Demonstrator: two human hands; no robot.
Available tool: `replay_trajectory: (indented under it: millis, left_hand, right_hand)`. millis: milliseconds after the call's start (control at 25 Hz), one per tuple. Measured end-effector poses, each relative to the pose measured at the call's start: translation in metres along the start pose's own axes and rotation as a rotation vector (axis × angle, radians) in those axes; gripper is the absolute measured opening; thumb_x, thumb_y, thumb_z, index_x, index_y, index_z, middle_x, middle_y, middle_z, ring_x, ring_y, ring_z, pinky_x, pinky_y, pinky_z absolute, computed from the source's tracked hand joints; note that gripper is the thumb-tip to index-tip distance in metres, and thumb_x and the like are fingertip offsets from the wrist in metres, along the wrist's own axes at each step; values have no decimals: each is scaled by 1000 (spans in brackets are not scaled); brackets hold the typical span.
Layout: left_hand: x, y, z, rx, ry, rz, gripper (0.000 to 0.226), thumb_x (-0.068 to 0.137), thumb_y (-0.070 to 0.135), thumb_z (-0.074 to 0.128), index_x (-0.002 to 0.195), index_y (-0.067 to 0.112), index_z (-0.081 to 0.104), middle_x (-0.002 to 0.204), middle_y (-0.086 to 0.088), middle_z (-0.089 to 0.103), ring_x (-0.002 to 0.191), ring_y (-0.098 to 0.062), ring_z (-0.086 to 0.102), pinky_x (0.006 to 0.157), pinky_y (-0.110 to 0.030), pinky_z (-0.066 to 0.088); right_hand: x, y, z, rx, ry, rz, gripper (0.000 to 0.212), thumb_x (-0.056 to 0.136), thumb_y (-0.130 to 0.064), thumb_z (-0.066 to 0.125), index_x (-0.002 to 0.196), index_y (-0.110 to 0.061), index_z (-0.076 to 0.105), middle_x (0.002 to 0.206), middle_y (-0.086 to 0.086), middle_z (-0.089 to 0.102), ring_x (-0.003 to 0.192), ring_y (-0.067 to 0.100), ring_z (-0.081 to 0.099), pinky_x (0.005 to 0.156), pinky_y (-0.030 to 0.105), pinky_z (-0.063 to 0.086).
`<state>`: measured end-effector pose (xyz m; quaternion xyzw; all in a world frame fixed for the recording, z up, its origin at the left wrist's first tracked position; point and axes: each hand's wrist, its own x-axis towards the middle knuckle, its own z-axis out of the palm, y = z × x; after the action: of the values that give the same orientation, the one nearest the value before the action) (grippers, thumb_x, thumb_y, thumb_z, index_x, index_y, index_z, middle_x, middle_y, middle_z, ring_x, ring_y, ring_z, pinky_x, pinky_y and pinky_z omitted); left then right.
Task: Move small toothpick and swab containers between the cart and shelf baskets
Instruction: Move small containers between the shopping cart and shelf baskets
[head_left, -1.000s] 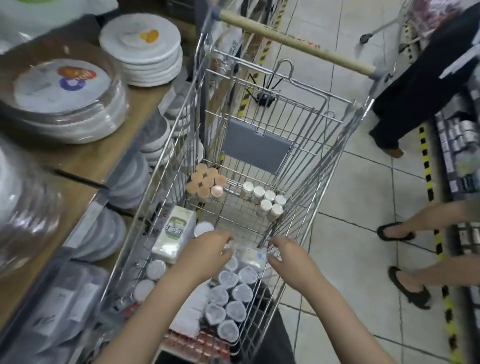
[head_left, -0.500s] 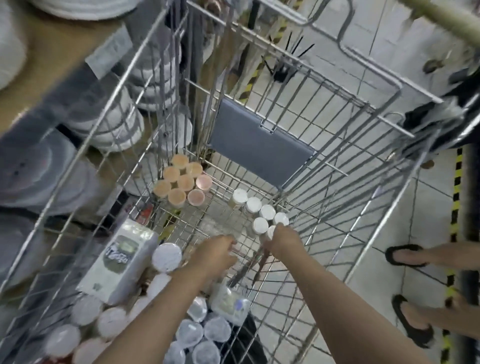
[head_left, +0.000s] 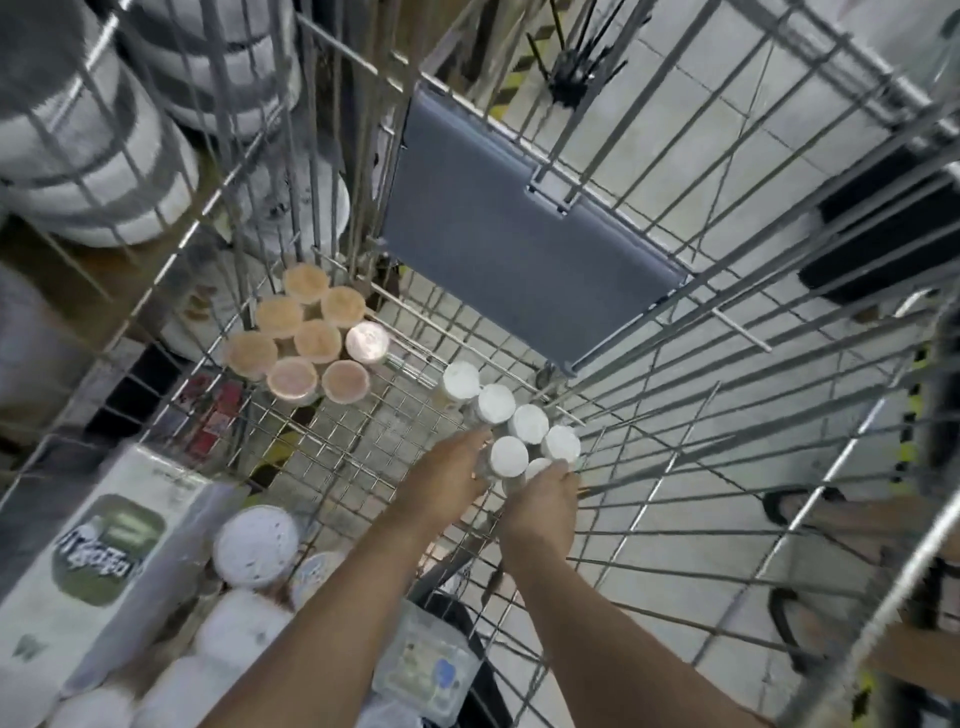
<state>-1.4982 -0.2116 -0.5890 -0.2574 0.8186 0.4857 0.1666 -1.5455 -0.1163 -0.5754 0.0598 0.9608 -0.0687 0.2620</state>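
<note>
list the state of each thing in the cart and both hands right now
white-capped containers: upright, clustered on the cart floor, hands at their near side
orange-capped containers: upright, grouped, untouched
left hand: fingers straight, against the white cluster
right hand: fingers curled on the nearest white-capped container
grey cart flap: down against the far wall
tissue pack: lying flat

place: shop | signs: wire cart (head_left: 727, 364), stacked plates (head_left: 93, 171) on shelf

Right fingers (head_left: 558, 470) perhaps behind white-capped containers (head_left: 506, 456)
</note>
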Motion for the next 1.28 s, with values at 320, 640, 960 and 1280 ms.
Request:
replay_trajectory:
  millis: [320,640,960,1280]
  left_hand:
    - [9,-11,5,-29,74,29,53,80,28,72,129,28,52,123,5,60,112,-19,55,88,-35,46]
    - [-60,-47,-41,-173,216,-140,52,79,19,75,126,27,54,104,16,54,94,-7,54,78,-23,42]
    - [-187,-19,-114,-310,360,-86,53,73,18,80,122,21,57,107,6,63,97,-14,59,82,-28,48]
    - [-379,31,-189,-329,462,118,41,72,25,81,101,39,55,104,12,64,93,0,59,80,-16,46]
  right_hand:
    - [1,5,6,21,48,-28,47,89,-26,63,123,-3,40,122,12,43,107,31,55,80,34,45]
    - [-30,0,1,249,36,-39,49,82,-36,69,119,-12,48,105,10,63,91,28,62,78,42,54]
    - [-154,-15,-81,593,-11,-336,44,74,-21,79,103,-23,46,89,-9,61,82,17,62,65,28,46]
    - [-333,15,-173,851,-85,-595,41,72,-9,80,100,-28,57,100,-15,62,90,0,60,80,19,48]
